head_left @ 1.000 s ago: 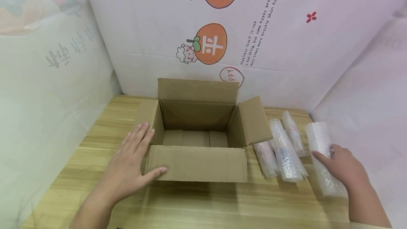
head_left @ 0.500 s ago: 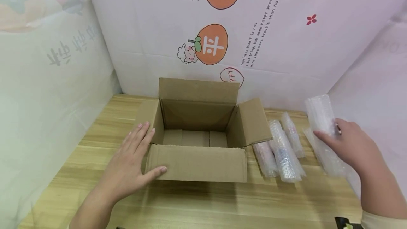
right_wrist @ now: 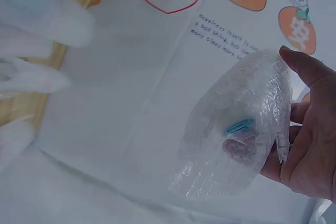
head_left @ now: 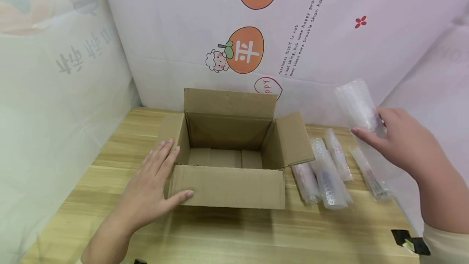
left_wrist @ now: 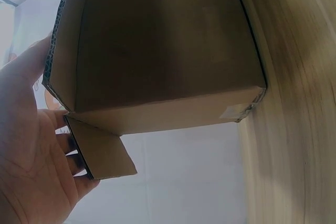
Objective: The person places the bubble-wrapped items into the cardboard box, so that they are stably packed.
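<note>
An open cardboard box (head_left: pixel 227 188) stands on the wooden table with its flaps folded outward. My left hand (head_left: pixel 146 186) rests on its near left corner, fingers straight along the left flap (left_wrist: pixel 102 150) and thumb on the front flap. On the right, my right hand (head_left: pixel 406 141) grips a bubble-wrapped package (head_left: pixel 357 103) between thumb and fingers, raised above the table. Through the wrap in the right wrist view, a teal piece and a reddish patch show inside the package (right_wrist: pixel 210 129). What the item is cannot be made out.
Right of the box lie several more bubble-wrapped packages, among them a larger one (head_left: pixel 329 178), a slim one (head_left: pixel 338 154) and one beneath my right arm (head_left: pixel 370 174). White printed sheets (head_left: pixel 311 52) wall in the table (head_left: pixel 227 235) at the back and both sides.
My right hand has lifted the bubble-wrapped package up and away from the table, uncovering another package below it. My left hand stays on the box.
</note>
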Demonstrator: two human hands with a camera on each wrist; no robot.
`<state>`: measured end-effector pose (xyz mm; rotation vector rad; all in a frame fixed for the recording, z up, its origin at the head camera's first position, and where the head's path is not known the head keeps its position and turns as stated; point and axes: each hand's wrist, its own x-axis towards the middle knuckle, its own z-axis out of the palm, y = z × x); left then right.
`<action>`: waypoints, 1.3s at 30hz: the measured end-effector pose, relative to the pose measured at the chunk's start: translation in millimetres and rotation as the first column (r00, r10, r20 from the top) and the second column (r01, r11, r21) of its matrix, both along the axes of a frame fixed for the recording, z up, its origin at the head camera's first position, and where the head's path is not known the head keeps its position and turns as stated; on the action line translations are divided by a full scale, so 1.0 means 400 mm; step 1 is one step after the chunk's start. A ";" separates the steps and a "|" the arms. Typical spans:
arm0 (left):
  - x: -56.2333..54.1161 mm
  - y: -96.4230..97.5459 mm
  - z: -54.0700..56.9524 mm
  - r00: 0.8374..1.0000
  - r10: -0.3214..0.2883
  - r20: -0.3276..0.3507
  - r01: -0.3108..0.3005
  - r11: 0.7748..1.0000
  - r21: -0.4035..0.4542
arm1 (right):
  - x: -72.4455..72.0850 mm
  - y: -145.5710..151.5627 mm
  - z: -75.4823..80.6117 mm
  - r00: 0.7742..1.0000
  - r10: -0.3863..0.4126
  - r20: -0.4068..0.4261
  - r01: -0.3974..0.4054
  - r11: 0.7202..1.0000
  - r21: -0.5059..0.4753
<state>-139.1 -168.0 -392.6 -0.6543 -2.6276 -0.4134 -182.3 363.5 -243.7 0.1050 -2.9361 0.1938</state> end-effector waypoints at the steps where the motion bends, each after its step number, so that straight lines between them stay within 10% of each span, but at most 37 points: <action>1: 0.000 0.000 -0.001 1.000 -0.001 0.000 0.001 1.000 0.001 | -0.001 -0.009 0.009 1.000 0.007 -0.002 -0.007 1.000 0.007; 23: 0.001 0.001 -0.005 0.999 -0.002 0.036 0.002 1.000 0.025 | -0.056 -0.228 0.179 0.974 0.229 -0.005 -0.226 0.966 0.127; 39: 0.000 -0.001 0.000 1.000 -0.005 0.031 0.004 1.000 0.030 | -0.109 -0.391 0.210 0.937 0.348 0.023 -0.343 0.908 0.239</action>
